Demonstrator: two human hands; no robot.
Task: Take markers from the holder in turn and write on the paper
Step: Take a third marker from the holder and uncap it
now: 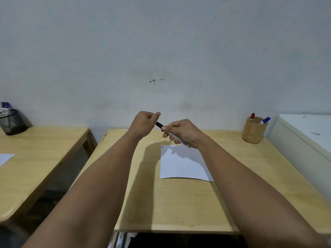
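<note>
My right hand [182, 131] grips the white barrel of a black marker [172, 135] above the far end of the paper. The marker's black end [159, 124] points up and left into my left hand [144, 125], whose fingers are closed around it; whether that end is a cap I cannot tell. A white sheet of paper [182, 163] lies on the wooden table [179, 203], with small marks at its far left corner. A round wooden holder [253, 131] stands at the table's far right corner with a red marker [252, 116] and a blue marker [265, 120] in it.
A second wooden table [35, 158] stands to the left across a gap, bearing a dark mesh holder [13, 122] and a sheet of paper's corner [5, 158]. A white cabinet [308, 140] adjoins the right side. A pale wall rises behind.
</note>
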